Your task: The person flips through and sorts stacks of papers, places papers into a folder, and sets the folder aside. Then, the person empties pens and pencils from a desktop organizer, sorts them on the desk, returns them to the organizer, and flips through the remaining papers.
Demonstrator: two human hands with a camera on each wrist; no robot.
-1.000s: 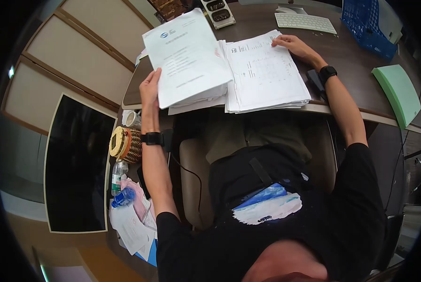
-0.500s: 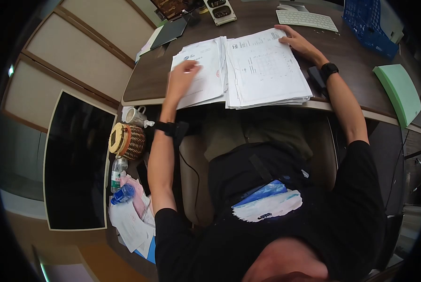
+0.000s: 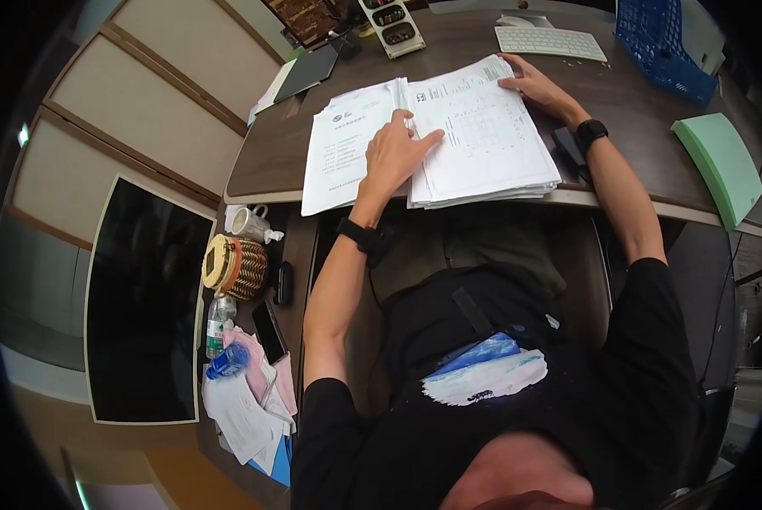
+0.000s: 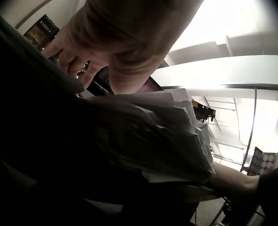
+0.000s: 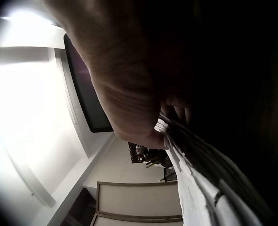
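Note:
Two stacks of printed sheets lie side by side at the desk's front edge, the left paper stack (image 3: pixel 338 161) and the thicker right paper stack (image 3: pixel 491 144). My left hand (image 3: pixel 395 157) reaches over the seam between them, thumb spread toward the right stack's top sheet. Its fingers look extended at the inner edges; in the left wrist view the hand (image 4: pixel 125 42) is above worn page edges (image 4: pixel 176 127). At the far right corner, my right hand (image 3: pixel 541 89) grips the right stack. The right wrist view shows its thumb (image 5: pixel 150 140) on top and fingers curled at the edge.
A white keyboard (image 3: pixel 551 42), a blue basket (image 3: pixel 661 55) and a green folder (image 3: pixel 721 170) are on the right. A dark folder (image 3: pixel 306 72) lies at the back left. On the left side surface are a mug (image 3: pixel 249 223), a woven basket (image 3: pixel 238 268) and a bottle (image 3: pixel 219 327).
My left hand has laid the lifted sheet down on the left stack, let go, and moved right to the seam between the stacks. My right hand stays at the right stack's far corner.

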